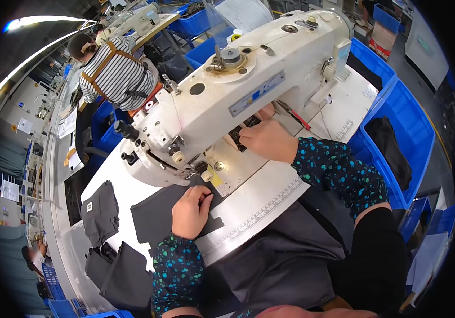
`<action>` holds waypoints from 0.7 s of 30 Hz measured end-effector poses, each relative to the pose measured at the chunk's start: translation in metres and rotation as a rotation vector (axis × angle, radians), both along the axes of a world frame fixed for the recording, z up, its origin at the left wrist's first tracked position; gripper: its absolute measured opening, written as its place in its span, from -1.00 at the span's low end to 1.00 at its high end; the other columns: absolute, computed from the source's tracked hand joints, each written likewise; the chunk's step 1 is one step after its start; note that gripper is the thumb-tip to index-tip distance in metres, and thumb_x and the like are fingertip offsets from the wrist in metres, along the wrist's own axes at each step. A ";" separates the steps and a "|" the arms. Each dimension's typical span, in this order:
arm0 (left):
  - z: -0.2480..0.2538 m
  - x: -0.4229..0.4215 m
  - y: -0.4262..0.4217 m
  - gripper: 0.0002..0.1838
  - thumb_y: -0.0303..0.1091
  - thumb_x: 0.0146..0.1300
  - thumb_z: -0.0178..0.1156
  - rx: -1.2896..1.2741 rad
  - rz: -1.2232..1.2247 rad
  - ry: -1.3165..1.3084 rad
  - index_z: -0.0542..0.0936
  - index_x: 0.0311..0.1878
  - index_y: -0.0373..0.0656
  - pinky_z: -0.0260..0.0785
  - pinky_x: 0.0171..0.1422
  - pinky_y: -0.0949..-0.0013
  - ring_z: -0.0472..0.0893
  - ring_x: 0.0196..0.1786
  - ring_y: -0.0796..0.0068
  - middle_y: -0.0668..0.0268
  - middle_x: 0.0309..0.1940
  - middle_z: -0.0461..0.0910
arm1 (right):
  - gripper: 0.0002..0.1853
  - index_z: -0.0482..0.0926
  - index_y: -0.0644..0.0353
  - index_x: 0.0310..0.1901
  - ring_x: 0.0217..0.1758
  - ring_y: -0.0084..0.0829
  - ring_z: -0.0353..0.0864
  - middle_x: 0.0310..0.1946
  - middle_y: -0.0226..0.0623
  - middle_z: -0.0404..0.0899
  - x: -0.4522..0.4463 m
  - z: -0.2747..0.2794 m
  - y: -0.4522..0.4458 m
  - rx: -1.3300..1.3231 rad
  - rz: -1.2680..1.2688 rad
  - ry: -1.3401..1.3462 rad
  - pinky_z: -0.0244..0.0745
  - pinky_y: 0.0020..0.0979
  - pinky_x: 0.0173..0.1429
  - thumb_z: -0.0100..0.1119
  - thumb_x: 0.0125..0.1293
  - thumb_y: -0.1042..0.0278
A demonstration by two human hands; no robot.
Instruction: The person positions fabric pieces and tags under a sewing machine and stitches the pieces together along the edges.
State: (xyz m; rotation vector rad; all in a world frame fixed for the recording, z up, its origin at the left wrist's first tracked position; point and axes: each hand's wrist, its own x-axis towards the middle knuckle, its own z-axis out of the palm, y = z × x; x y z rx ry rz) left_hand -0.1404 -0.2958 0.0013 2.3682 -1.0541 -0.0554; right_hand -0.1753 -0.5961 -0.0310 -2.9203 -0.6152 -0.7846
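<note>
Keep the dark fabric panel flat under the left grip — pinch unclear. Right grip touches small black pieces, closure uncertain.

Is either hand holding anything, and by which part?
The left hand lies on the dark cloth panel, at its right side in view; the right hand touches the small dark pieces, at their right side. Whether either grips cannot be told.

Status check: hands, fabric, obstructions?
Left hand on grey panel. Right hand at small dark piece below machine arm. Red item lying near right hand.
</note>
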 end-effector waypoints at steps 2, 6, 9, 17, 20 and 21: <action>0.000 0.001 0.001 -0.87 -0.43 0.24 0.33 0.003 0.003 0.008 0.61 -0.17 -0.14 0.48 -0.29 0.24 0.64 -0.37 0.19 0.24 -0.37 0.61 | -0.87 0.65 0.17 -0.29 -0.37 -0.36 0.68 -0.21 -0.40 0.64 0.001 0.000 -0.002 0.046 0.015 -0.008 0.61 -0.33 -0.27 0.18 0.12 0.41; 0.001 0.002 0.000 -0.88 -0.39 0.27 0.33 0.007 0.012 0.054 0.64 -0.16 -0.15 0.48 -0.28 0.24 0.64 -0.38 0.21 0.23 -0.37 0.63 | -0.97 0.56 0.11 -0.45 -0.36 -0.35 0.69 -0.44 -0.39 0.52 -0.003 0.003 0.000 0.103 0.025 -0.097 0.60 -0.33 -0.30 0.16 0.12 0.41; 0.001 0.001 0.000 -0.83 -0.34 0.37 0.29 -0.040 0.031 0.271 0.67 -0.07 -0.21 0.48 -0.28 0.30 0.65 -0.41 0.35 0.22 -0.34 0.69 | -0.96 0.57 0.09 -0.45 -0.42 -0.35 0.67 -0.46 -0.38 0.52 -0.023 0.025 0.022 0.110 -0.049 -0.115 0.57 -0.32 -0.36 0.18 0.12 0.39; -0.009 -0.009 -0.002 -0.74 -0.33 0.52 0.18 -0.485 0.046 1.005 0.71 -0.05 -0.36 0.44 -0.27 0.59 0.57 -0.38 0.75 0.41 -0.31 0.72 | -0.90 0.51 0.08 -0.46 -0.53 -0.37 0.60 -0.53 -0.40 0.47 -0.055 0.014 0.118 0.200 0.360 -0.207 0.49 -0.32 -0.47 0.22 0.11 0.32; -0.010 -0.007 0.001 -0.79 -0.37 0.49 0.21 -0.428 0.060 0.877 0.71 -0.06 -0.34 0.43 -0.29 0.59 0.56 -0.38 0.75 0.41 -0.34 0.72 | -0.93 0.54 0.08 -0.41 -0.49 -0.33 0.62 -0.49 -0.38 0.49 -0.058 0.024 0.098 0.215 0.374 -0.093 0.52 -0.29 -0.44 0.21 0.12 0.34; -0.008 -0.005 0.001 -0.79 -0.37 0.49 0.21 -0.437 0.065 0.880 0.71 -0.06 -0.34 0.43 -0.29 0.59 0.56 -0.38 0.75 0.41 -0.34 0.72 | -0.94 0.55 0.08 -0.41 -0.49 -0.33 0.62 -0.48 -0.36 0.49 -0.057 0.029 0.082 0.183 0.300 -0.092 0.52 -0.29 -0.43 0.20 0.13 0.34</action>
